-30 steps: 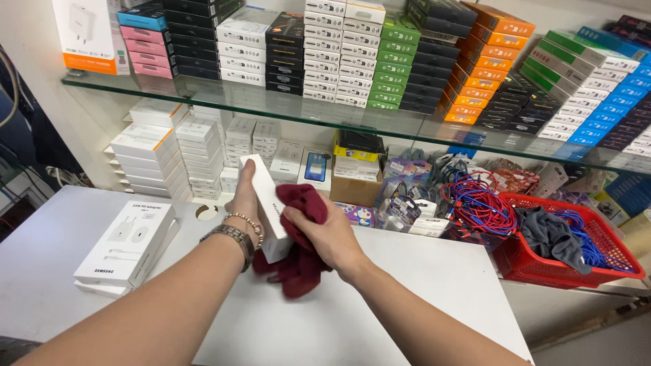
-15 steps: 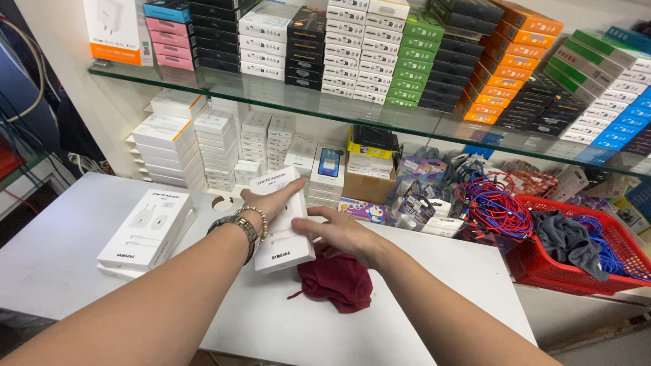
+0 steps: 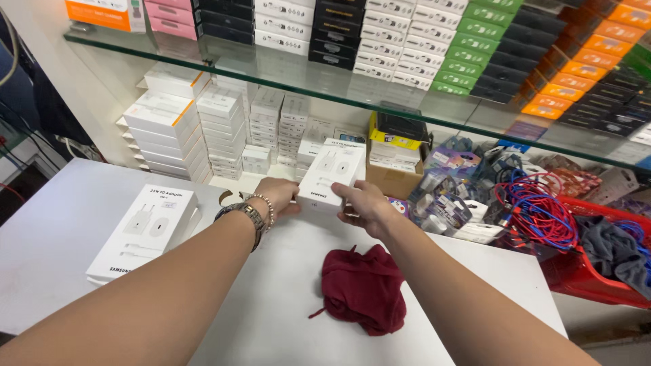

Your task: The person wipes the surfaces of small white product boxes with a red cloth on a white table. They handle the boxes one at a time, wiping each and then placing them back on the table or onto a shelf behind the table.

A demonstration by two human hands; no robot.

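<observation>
Two hands hold one white box (image 3: 331, 173) up over the far part of the white table (image 3: 61, 224). Left hand (image 3: 277, 196) and right hand (image 3: 363, 207) fingers pinch its near edge. One red cloth (image 3: 363, 288) lies nearer, and another white box (image 3: 142, 230) lies at the left.

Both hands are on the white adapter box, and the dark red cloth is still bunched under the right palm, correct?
Not quite. Both the left hand and the right hand do hold the white adapter box, but the head view shows the dark red cloth lying loose on the white table, apart from either hand.

Bright even light, faint glass-shelf glare, wide-angle edge stretch, soft shadows
</observation>
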